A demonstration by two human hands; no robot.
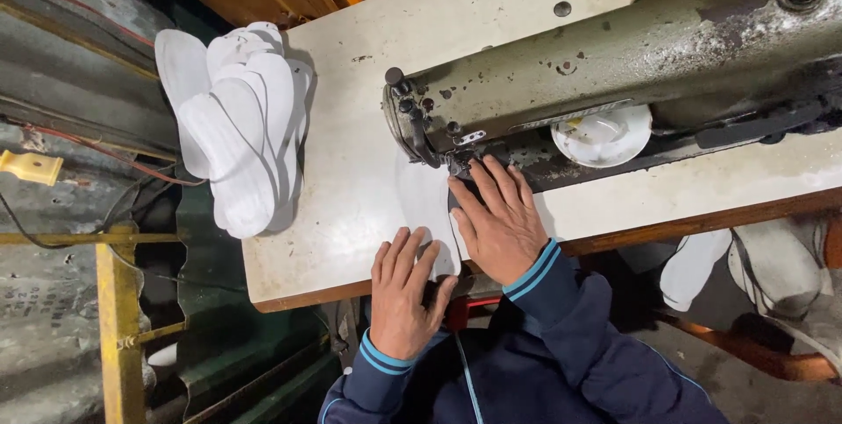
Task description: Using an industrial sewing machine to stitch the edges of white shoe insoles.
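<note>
head view: two hands (403,288) (500,218), one insole (425,205)

I see white insoles (237,126) on my cream bench (351,170), a grey-green sewing machine (614,47), and navy sleeves (561,301) with light-blue cuff stripes.

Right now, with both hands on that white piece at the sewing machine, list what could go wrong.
1. The right hand has its fingertips close beside the needle area of the sewing machine; a slip could likely bring a finger under it.
2. The stack of white insoles overhangs the table edge and might slide off.
3. The left hand presses the white piece near the table's front edge, so it may skew.
</note>
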